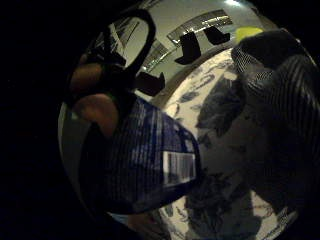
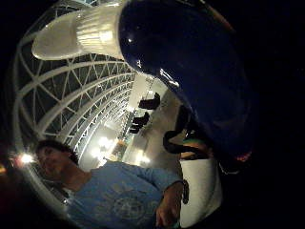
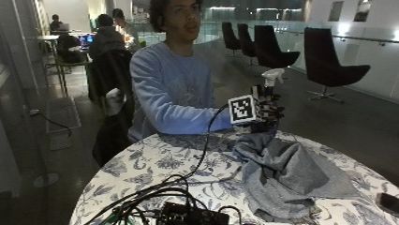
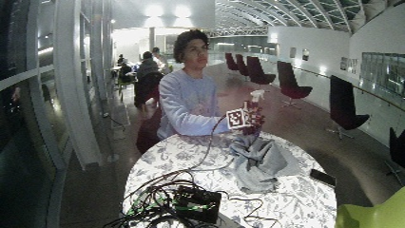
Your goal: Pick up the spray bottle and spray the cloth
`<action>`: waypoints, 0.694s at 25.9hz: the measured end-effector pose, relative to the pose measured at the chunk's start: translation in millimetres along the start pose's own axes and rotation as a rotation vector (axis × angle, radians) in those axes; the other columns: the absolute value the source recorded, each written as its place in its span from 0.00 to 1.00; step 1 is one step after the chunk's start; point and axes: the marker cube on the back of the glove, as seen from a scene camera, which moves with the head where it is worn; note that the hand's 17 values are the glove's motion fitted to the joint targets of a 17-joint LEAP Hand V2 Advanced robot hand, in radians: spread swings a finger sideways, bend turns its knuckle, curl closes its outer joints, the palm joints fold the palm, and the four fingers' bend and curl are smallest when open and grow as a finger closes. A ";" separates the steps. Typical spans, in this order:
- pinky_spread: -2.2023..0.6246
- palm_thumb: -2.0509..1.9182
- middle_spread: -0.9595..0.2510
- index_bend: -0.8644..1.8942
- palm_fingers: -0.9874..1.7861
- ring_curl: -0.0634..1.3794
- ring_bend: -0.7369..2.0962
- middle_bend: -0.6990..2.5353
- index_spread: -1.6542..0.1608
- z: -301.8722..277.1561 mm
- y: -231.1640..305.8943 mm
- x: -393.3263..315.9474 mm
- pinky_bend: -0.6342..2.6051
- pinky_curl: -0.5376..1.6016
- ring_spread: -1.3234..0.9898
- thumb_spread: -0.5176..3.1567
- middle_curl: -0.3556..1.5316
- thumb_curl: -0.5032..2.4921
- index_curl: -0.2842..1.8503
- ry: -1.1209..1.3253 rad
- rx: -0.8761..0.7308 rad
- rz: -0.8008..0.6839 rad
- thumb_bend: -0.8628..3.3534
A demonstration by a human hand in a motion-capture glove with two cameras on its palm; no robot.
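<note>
In the outside view my gloved right hand (image 3: 267, 111) grips a spray bottle (image 3: 272, 76) upright above the far side of the round table; its white spray head sticks out over my fingers. The little finger side palm view shows its blue label with a barcode (image 1: 160, 160) close to the palm, and the thumb side palm view shows its dark blue body (image 2: 190, 71) and white neck. A grey cloth (image 3: 287, 173) lies heaped on the table directly below the hand, its peak reaching up to just under it. The cloth (image 1: 280, 95) also shows beside the bottle.
The table (image 3: 162, 164) has a blue-flowered white cover. A tangle of cables and a black box (image 3: 187, 215) lie at its near edge. A dark phone (image 3: 389, 202) sits at the right rim. The person's bare hand (image 2: 167, 212) is by the table edge. Dark chairs stand behind.
</note>
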 end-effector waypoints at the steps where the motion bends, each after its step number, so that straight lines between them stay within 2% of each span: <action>1: 0.86 0.74 0.78 0.33 0.63 0.29 0.44 0.30 0.73 -2.5 4.6 0.1 0.33 0.43 0.59 0.39 0.41 0.39 0.21 0.008 -0.021 0.003 0.20; 5: 0.86 0.72 0.79 0.32 0.56 0.29 0.43 0.28 0.72 -33.2 36.7 -7.1 0.35 0.44 0.59 0.40 0.41 0.37 0.20 0.073 -0.090 -0.004 0.19; 10: 0.85 0.70 0.79 0.34 0.57 0.28 0.43 0.29 0.71 -115.3 87.7 -8.2 0.35 0.43 0.58 0.41 0.40 0.36 0.20 0.336 -0.068 0.012 0.19; 18: 0.84 0.70 0.78 0.35 0.57 0.27 0.43 0.30 0.71 -225.1 214.4 23.9 0.33 0.42 0.58 0.43 0.41 0.34 0.21 0.711 0.015 0.177 0.20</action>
